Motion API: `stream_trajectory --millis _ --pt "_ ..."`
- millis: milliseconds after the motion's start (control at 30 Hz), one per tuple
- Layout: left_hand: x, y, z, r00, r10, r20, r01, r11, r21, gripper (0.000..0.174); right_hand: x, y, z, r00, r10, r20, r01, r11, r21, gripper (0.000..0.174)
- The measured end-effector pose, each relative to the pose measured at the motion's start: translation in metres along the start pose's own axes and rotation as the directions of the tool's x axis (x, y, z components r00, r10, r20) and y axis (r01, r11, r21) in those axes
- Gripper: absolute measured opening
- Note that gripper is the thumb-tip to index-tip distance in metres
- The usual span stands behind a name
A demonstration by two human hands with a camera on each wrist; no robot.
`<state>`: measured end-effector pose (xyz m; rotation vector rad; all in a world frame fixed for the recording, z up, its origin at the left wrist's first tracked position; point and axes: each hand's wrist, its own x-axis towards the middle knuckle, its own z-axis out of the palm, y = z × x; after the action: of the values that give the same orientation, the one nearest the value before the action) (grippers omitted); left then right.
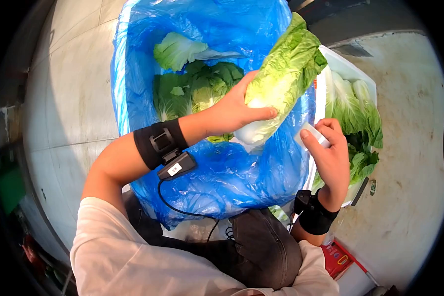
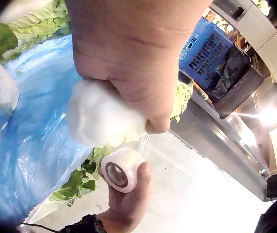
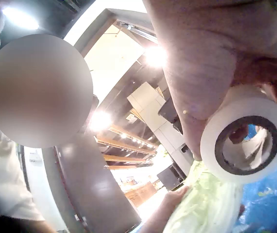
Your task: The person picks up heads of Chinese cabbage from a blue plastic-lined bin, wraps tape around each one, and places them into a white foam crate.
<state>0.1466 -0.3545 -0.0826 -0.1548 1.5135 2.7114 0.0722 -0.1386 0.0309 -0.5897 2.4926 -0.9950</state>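
My left hand (image 1: 241,106) grips a napa cabbage (image 1: 286,74) around its lower part, over the blue-lined bin. The cabbage is tilted, its leafy top pointing up and away and its white base (image 2: 99,116) towards me. In my right hand (image 1: 333,155) is a roll of clear wrapping film (image 3: 245,138) with a dark-edged core, the thumb and fingers curled around it. The roll sits just right of the cabbage base. In the left wrist view, a thin clear strip runs between the roll and the cabbage.
The bin is lined with a blue plastic bag (image 1: 217,182); cabbages with dark outer leaves (image 1: 172,93) and a loose leaf (image 1: 177,52) lie inside. At right, a white box (image 1: 365,81) holds more cabbages (image 1: 348,98). A red item (image 1: 335,259) is on the floor. A blue crate (image 2: 204,51) stands farther off.
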Motion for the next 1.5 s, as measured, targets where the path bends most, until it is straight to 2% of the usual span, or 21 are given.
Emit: stream_trajectory --millis 100,233,300,333,367,433,600,667,733,867,900,967,1000,1033,1100,1233,1300,1367,1433,1467,1500 --pt "0.000 0.007 0.000 0.999 -0.034 0.022 0.034 0.999 -0.016 0.085 0.006 0.013 -0.001 0.999 0.050 -0.009 -0.050 0.999 0.011 0.035" --pt "0.002 0.003 0.000 0.991 -0.046 0.124 0.068 0.982 -0.176 0.081 0.014 0.025 0.003 1.000 0.005 0.012 -0.005 1.000 0.010 0.040" --pt "0.001 0.002 0.000 0.973 -0.121 0.196 0.189 0.907 -0.377 0.079 0.018 0.030 0.003 0.981 0.064 0.184 -0.089 0.987 0.131 0.039" --pt "0.000 0.001 -0.001 0.968 -0.131 0.213 0.206 0.901 -0.381 0.075 0.019 0.036 0.004 0.974 0.034 0.224 -0.067 0.988 0.140 0.038" --pt "-0.001 -0.001 -0.003 0.966 -0.135 0.221 0.212 0.903 -0.375 0.075 0.020 0.039 0.005 0.976 0.036 0.214 -0.068 0.987 0.145 0.038" --pt "0.000 -0.006 -0.007 0.935 -0.191 0.300 0.326 0.799 -0.506 0.073 0.021 0.045 0.009 0.966 -0.041 0.255 -0.050 0.939 0.339 0.036" --pt "-0.006 -0.011 -0.011 0.911 -0.253 0.326 0.397 0.751 -0.527 0.074 0.024 0.065 0.033 0.967 -0.011 0.253 -0.133 0.829 0.543 0.034" --pt "-0.009 -0.007 -0.010 0.920 -0.214 0.327 0.358 0.798 -0.485 0.078 0.022 0.061 0.042 0.972 0.025 0.235 -0.163 0.790 0.592 0.037" --pt "-0.008 -0.007 -0.009 0.911 -0.207 0.357 0.365 0.808 -0.462 0.081 0.017 0.054 0.051 0.997 -0.046 0.058 -0.010 0.688 0.725 0.046" --pt "-0.009 0.002 -0.003 0.913 -0.188 0.362 0.338 0.846 -0.413 0.083 0.016 0.078 0.047 0.967 -0.150 0.207 -0.032 0.732 0.680 0.048" --pt "-0.007 0.001 0.000 0.914 -0.188 0.360 0.337 0.847 -0.412 0.083 0.015 0.079 0.048 0.966 -0.152 0.208 -0.032 0.731 0.682 0.048" --pt "-0.004 0.000 0.007 0.976 -0.079 0.202 0.155 0.906 -0.393 0.074 0.012 0.081 0.049 0.987 -0.101 0.126 -0.033 0.634 0.772 0.047" --pt "-0.001 -0.002 0.003 0.977 -0.098 0.191 0.166 0.908 -0.384 0.066 0.012 0.083 0.048 0.993 -0.070 0.097 -0.035 0.606 0.794 0.043" --pt "0.003 -0.004 -0.001 0.978 -0.093 0.188 0.161 0.908 -0.387 0.066 0.012 0.085 0.045 0.992 -0.073 0.100 -0.035 0.610 0.792 0.043" --pt "0.009 -0.007 -0.007 0.992 -0.031 0.118 0.046 0.991 -0.126 0.061 0.012 0.088 0.039 0.995 -0.087 0.045 0.030 0.707 0.707 0.040" --pt "0.009 -0.003 -0.001 0.996 -0.001 0.084 0.001 1.000 -0.001 0.054 0.015 0.074 0.039 0.995 -0.101 -0.029 0.095 0.758 0.645 0.036" --pt "0.005 -0.008 0.005 0.998 0.024 0.053 -0.027 0.999 0.047 0.053 0.017 0.049 0.036 0.999 -0.038 -0.015 0.040 0.846 0.532 0.033" --pt "0.000 -0.011 0.011 0.998 0.050 0.026 -0.052 0.994 0.096 0.053 0.017 0.037 0.042 0.998 -0.050 -0.032 0.060 0.838 0.543 0.032" --pt "-0.005 -0.011 0.016 0.996 0.084 -0.001 -0.084 0.996 0.027 0.052 0.017 0.027 0.047 0.998 0.060 -0.009 -0.043 0.808 0.588 0.035" --pt "-0.006 -0.013 0.018 0.997 0.082 -0.001 -0.082 0.996 0.028 0.052 0.017 0.028 0.050 0.999 0.045 -0.004 -0.036 0.839 0.543 0.040" --pt "-0.007 -0.016 0.018 0.997 0.071 -0.025 -0.067 0.992 0.107 0.052 0.016 0.026 0.052 0.999 0.046 -0.004 -0.037 0.839 0.543 0.040"
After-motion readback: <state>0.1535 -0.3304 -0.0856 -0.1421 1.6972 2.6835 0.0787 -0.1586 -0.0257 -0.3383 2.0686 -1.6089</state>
